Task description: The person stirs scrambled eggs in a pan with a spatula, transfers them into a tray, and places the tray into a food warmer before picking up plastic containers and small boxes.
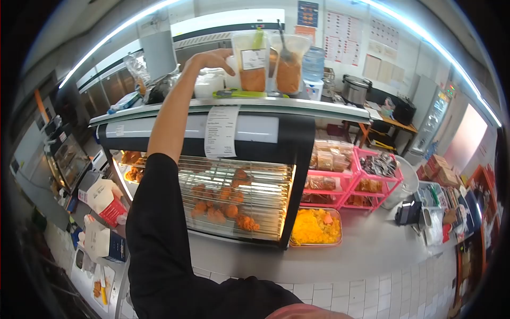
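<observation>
My left hand (210, 60) reaches up to the shelf (303, 102) on top of a glass food warmer. Its thumb and fingers are apart over a white container (231, 77); I cannot tell whether it touches it. White stacked tubs (209, 84) stand below the hand. Just right of it are two clear pouches of orange-brown powder: a labelled pouch (252, 74) and a second pouch (289, 74) with a dark-handled scoop (284, 45) in it. Green tongs (239, 94) lie in front. My right hand is out of view.
Fried chicken pieces (228, 204) lie on racks inside the warmer. A paper receipt (221, 130) hangs from its front. Beside it stand pink racks (345, 175) of packets and a tray of yellow food (317, 226). At left are takeaway boxes (103, 202) and a yellow-handled knife (103, 292).
</observation>
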A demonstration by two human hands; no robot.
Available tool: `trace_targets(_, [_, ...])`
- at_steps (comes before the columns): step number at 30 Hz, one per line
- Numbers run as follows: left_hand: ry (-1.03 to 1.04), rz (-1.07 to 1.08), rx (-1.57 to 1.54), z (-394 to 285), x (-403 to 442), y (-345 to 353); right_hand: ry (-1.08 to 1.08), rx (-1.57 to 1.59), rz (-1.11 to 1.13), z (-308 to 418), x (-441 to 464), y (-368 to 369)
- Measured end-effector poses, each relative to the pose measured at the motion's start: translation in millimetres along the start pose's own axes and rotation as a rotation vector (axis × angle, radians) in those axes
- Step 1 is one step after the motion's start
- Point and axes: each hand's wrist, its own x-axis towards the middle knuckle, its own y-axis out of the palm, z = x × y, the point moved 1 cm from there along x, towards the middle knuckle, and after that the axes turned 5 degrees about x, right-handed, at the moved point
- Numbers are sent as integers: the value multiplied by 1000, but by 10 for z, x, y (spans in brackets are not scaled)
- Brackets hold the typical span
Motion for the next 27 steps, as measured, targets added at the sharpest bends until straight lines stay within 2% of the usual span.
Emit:
trace_targets(1, [14,-20,9,-25,-78,-43,-1,-7,7,56,28,22])
trace_targets(2, [-7,4,15,298,116,-9,-3,-13,14,114,54,46])
trace_targets(5, [-69,-62,-130,596,205,54,-16,-20,27,231,116,131])
trace_targets(9, [-243,-34,-207,-114,-306,-92,-35,-7,34,306,133,243])
trace_targets(10, [-200,-29,-253,81,-194,-54,-40,0,32,316,135,276])
trace_targets(13, [-225,-86,-259,1,-278,-72,-49,23,21,321,129,347])
trace_targets(16, [-76,-161,-282,499,16,-15,-46,52,7,294,106,430])
trace_targets(20, [-109,-263,-204,513,-36,-55,-40,101,-23,177,75,524])
trace_targets(23, [-34,-309,-203,813,128,-22,-35,147,-48,54,36,609])
trace_targets(25, [23,-331,-356,958,192,28,-33,183,-67,-47,6,662])
trace_targets(27, [26,-376,-459,774,11,2,-35,224,-86,-191,-22,704])
